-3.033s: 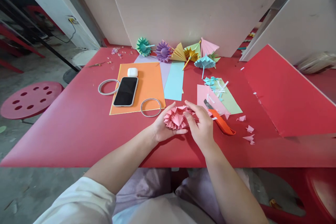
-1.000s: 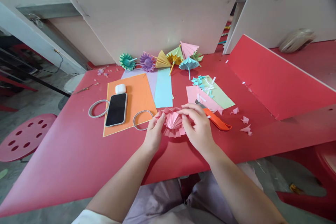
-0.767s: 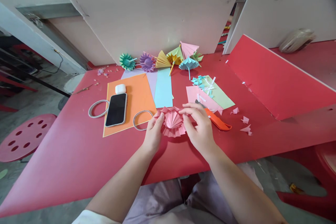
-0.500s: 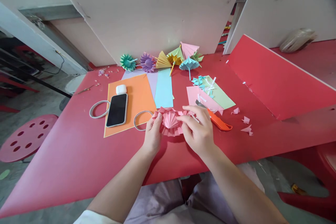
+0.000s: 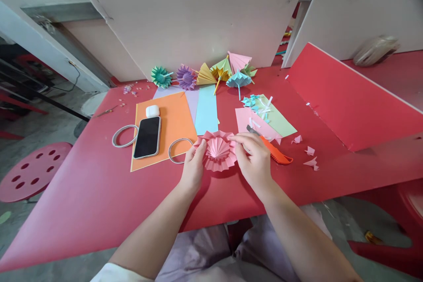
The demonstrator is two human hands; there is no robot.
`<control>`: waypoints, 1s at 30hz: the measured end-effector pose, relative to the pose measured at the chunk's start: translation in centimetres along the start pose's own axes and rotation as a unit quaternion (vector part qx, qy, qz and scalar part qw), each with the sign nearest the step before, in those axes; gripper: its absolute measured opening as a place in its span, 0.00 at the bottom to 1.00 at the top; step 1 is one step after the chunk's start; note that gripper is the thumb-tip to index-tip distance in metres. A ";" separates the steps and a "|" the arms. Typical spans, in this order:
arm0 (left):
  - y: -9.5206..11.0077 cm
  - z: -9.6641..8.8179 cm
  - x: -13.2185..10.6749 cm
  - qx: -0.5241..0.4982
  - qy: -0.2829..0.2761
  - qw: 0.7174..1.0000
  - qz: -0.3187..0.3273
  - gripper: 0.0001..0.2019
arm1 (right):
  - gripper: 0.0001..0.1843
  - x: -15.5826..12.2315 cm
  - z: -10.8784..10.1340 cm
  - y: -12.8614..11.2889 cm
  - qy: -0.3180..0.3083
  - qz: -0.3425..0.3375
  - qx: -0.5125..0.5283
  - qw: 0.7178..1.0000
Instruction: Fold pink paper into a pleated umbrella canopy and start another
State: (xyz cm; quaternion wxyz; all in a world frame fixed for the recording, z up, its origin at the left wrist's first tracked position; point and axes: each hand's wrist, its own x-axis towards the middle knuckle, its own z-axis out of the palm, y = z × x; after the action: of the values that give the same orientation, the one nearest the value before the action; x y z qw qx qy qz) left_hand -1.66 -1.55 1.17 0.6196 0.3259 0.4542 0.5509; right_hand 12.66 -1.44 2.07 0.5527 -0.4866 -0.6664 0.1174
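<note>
A pink pleated paper rosette [image 5: 217,151] is held over the red table [image 5: 82,202] between both hands. My left hand [image 5: 192,168] pinches its left edge with fingers closed on the folds. My right hand [image 5: 256,163] grips its right edge, fingers curled on the paper. The pleats fan out into a nearly full round shape. An orange utility knife [image 5: 276,153] lies just right of my right hand.
A phone [image 5: 147,131] and white earbud case [image 5: 152,111] lie on orange paper [image 5: 178,119], with two tape rings [image 5: 123,135] beside it. Blue paper [image 5: 206,110], pink and green sheets [image 5: 279,121] with scraps, and several finished paper umbrellas [image 5: 211,74] sit further back. A raised red board [image 5: 346,92] stands right.
The view tilted since three seconds ago. Over the last second both hands spread the pink pleated paper into a rounder, fuller fan; my right hand shifted along its right edge.
</note>
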 end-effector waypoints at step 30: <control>-0.1 -0.5 1.0 -0.052 -0.043 0.993 -0.095 0.20 | 0.11 1.0 -1.0 1.1 -0.079 0.244 0.141 0.956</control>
State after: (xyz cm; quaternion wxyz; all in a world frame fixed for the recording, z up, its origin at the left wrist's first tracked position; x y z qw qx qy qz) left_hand -2.12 -0.64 0.68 0.7042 0.2719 0.4265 0.4983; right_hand 14.14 -0.46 2.29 0.5158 -0.5406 -0.5455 0.3796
